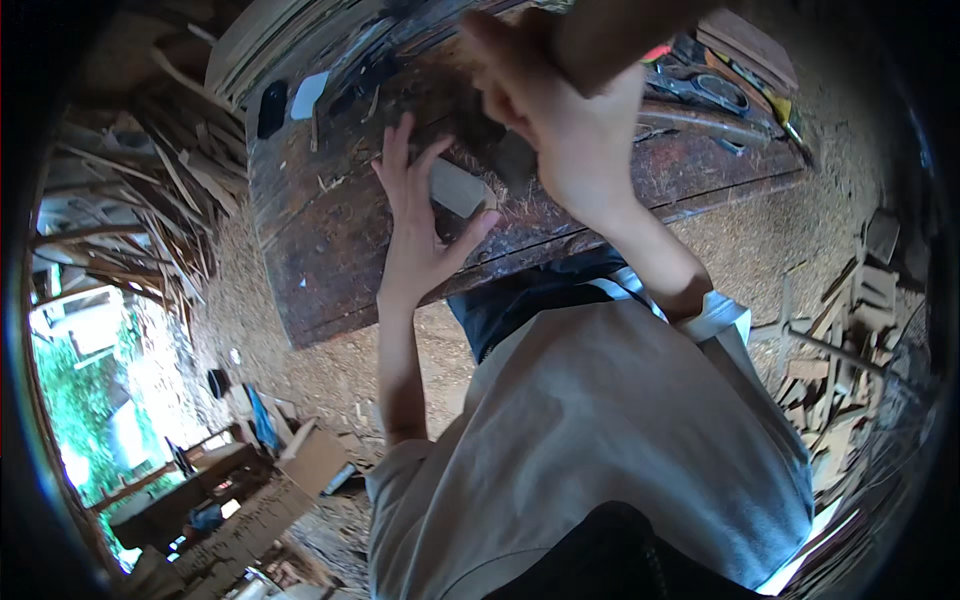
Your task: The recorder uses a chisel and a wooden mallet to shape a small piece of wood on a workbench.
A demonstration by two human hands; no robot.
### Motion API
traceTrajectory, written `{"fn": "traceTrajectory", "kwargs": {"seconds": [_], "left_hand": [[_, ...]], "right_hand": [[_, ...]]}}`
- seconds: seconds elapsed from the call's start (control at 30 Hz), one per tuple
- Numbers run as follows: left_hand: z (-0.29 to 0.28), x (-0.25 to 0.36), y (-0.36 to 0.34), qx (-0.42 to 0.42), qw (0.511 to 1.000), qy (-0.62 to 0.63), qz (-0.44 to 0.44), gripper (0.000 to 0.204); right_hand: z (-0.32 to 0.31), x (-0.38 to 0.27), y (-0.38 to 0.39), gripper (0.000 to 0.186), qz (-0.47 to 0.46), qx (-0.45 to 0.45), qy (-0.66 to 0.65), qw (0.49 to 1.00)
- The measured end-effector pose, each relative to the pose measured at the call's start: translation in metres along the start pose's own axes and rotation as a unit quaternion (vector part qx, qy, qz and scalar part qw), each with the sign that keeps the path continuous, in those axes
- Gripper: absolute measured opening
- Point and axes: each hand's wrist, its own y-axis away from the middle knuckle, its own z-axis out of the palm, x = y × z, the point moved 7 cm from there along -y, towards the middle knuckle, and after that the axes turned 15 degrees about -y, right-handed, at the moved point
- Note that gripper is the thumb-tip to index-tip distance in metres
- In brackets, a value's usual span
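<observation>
A small pale wooden block (456, 188) lies on the scarred wooden bench (330, 250). My left hand (418, 215) frames it with thumb and index finger at its edges, the other fingers spread on the bench side. Above and right of the block, my right hand (575, 145) grips a thick brown wooden piece (620, 35), blurred and running out of the top edge. The far end of that piece is out of view.
Tools (715, 95), including a yellow-handled one, lie at the bench's right. A white card (308, 96) and dark pieces lie at back left. Scrap wood piles (170, 190) flank the bench on both sides. Cardboard (310, 455) stands by the bright opening at lower left.
</observation>
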Motion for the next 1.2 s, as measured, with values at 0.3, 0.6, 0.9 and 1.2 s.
{"fn": "traceTrajectory", "kwargs": {"seconds": [0.3,0.6,0.9,1.2], "left_hand": [[0.014,-0.035,0.016,0.057,0.971,0.196,-0.122,0.096],[0.019,-0.045,0.021,0.084,0.958,0.235,-0.142,0.106],[0.018,-0.044,0.021,0.078,0.957,0.24,-0.141,0.104],[0.017,-0.044,0.021,0.09,0.952,0.265,-0.122,0.106]], "right_hand": [[0.021,0.01,-0.001,0.02,-0.001,-0.018,-0.054,0.998],[0.024,0.006,-0.005,0.023,-0.042,-0.01,-0.028,0.999],[0.041,0.009,0.001,0.022,-0.011,-0.07,-0.031,0.997],[0.042,0.011,0.007,0.02,-0.019,-0.077,0.049,0.996]]}}
